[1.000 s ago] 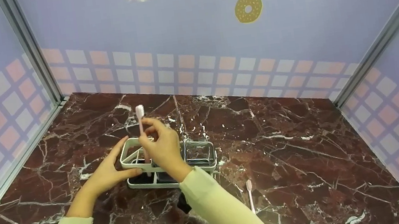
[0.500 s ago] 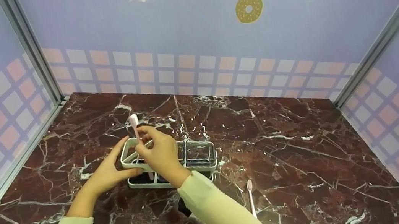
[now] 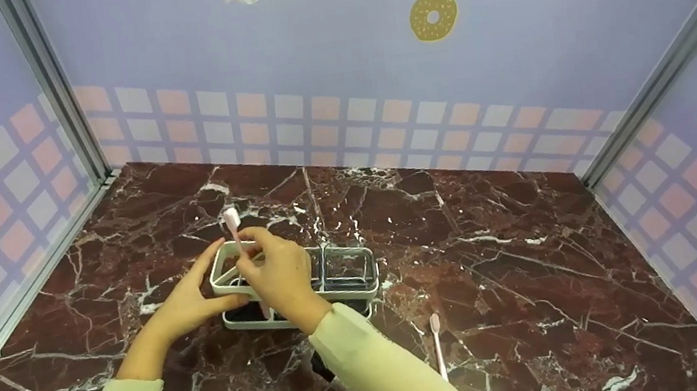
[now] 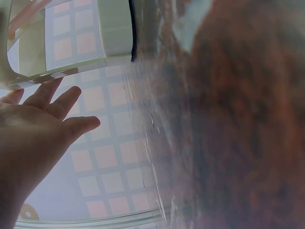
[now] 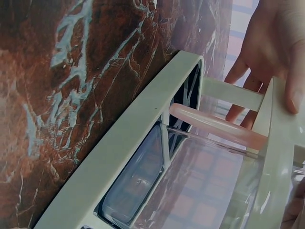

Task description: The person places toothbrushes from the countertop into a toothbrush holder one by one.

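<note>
A pale green holder (image 3: 235, 320) with several compartments stands on the marble table (image 3: 501, 283). My left hand (image 3: 207, 287) rests on its left end, fingers straight, thumb on the front rim. In the left wrist view the left hand's fingers (image 4: 57, 102) touch the holder's frame (image 4: 114, 33). My right hand (image 3: 249, 257) pinches a pink toothbrush (image 3: 232, 223), which stands head up, tilted left, in the left compartment. The right wrist view shows the toothbrush handle (image 5: 214, 126) crossing inside the holder frame (image 5: 138, 162).
A clear cup (image 3: 348, 268) fills the holder's right compartment. A second pink toothbrush (image 3: 437, 342) lies on the table to the right of my right sleeve. Patterned walls (image 3: 333, 76) close the table in at the back and both sides.
The right hand has lowered the pink toothbrush into the holder's left compartment, and its head has dropped and tilted left. The left hand has stayed on the holder.
</note>
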Available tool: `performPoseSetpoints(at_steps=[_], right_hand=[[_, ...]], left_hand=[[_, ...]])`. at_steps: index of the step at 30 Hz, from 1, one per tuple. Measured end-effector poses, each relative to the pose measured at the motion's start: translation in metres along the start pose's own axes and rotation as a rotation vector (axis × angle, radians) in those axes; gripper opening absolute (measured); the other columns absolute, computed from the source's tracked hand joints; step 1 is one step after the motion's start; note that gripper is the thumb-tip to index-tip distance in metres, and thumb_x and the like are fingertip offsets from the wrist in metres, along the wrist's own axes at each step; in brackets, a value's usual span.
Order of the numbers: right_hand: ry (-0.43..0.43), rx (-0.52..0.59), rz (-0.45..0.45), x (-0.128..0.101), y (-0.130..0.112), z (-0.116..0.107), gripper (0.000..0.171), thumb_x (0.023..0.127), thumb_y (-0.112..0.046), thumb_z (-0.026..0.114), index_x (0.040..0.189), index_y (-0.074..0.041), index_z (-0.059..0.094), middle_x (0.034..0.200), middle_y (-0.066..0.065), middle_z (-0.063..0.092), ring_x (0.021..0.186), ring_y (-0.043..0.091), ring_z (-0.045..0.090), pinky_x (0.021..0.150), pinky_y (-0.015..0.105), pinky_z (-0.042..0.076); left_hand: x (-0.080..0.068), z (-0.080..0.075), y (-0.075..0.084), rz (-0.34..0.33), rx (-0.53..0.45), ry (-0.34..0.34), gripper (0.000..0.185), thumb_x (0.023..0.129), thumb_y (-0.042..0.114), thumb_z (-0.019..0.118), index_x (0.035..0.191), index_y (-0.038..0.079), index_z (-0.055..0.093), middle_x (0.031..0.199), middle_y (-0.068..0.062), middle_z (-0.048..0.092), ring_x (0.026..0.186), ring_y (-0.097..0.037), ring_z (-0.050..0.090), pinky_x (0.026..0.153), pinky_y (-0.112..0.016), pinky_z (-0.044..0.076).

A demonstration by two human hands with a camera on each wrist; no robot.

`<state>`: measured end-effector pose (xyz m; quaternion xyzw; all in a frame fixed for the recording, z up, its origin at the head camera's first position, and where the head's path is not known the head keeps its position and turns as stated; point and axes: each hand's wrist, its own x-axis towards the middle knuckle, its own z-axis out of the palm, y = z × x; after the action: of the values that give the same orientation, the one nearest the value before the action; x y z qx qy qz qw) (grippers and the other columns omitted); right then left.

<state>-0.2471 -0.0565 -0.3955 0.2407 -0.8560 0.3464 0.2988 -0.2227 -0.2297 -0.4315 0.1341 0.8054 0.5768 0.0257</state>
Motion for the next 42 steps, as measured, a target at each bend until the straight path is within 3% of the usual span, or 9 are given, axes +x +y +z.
performPoseSetpoints(at_steps=[10,16,25,34,38,42], right_hand=[[0.021,-0.028,0.01,-0.001,-0.003,0.0,0.027,0.075,-0.015,0.071,0.101,-0.022,0.071,0.077,-0.012,0.073,0.058,0.005,0.063,0.047,0.019,0.04],[0.014,-0.041,0.019,-0.002,-0.003,0.0,0.027,0.075,-0.016,0.071,0.101,-0.022,0.071,0.078,-0.013,0.073,0.055,0.004,0.06,0.046,0.018,0.038],[-0.02,-0.041,0.025,-0.002,-0.003,-0.002,0.026,0.077,-0.016,0.07,0.103,-0.022,0.071,0.078,-0.012,0.073,0.057,0.004,0.062,0.046,0.016,0.037],[-0.025,-0.046,0.024,-0.002,-0.001,-0.005,0.023,0.08,-0.019,0.071,0.103,-0.023,0.071,0.079,-0.013,0.073,0.056,0.002,0.06,0.047,0.016,0.038],[-0.026,-0.024,0.026,0.001,0.0,-0.01,0.022,0.08,-0.019,0.07,0.102,-0.022,0.071,0.079,-0.014,0.073,0.047,-0.002,0.049,0.045,0.015,0.034],[-0.034,0.046,0.041,0.003,0.005,-0.023,0.024,0.08,-0.017,0.069,0.104,-0.019,0.07,0.081,-0.009,0.074,0.041,-0.002,0.036,0.045,0.015,0.031]], left_hand=[[-0.002,0.0,0.001,-0.011,0.031,0.005,0.099,0.083,0.017,0.075,0.156,0.013,0.008,0.147,-0.026,0.032,0.118,-0.042,0.051,0.09,-0.034,0.047],[-0.001,0.0,0.001,-0.011,0.024,0.003,0.099,0.083,0.016,0.075,0.156,0.011,0.008,0.148,-0.026,0.031,0.119,-0.043,0.05,0.09,-0.033,0.047],[-0.001,0.0,0.001,-0.011,0.045,0.016,0.099,0.083,0.017,0.076,0.156,0.012,0.01,0.148,-0.026,0.032,0.12,-0.04,0.049,0.097,-0.048,0.042],[0.0,0.001,0.0,0.004,0.052,0.02,0.099,0.082,0.016,0.077,0.156,0.01,0.011,0.145,-0.027,0.036,0.117,-0.04,0.052,0.094,-0.044,0.044],[0.001,0.0,0.0,0.013,0.051,0.02,0.099,0.082,0.015,0.077,0.156,0.01,0.012,0.145,-0.027,0.036,0.116,-0.04,0.053,0.094,-0.045,0.044],[0.0,-0.001,0.0,0.013,0.065,0.023,0.099,0.081,0.016,0.077,0.156,0.01,0.012,0.145,-0.027,0.035,0.119,-0.041,0.05,0.099,-0.054,0.04]])
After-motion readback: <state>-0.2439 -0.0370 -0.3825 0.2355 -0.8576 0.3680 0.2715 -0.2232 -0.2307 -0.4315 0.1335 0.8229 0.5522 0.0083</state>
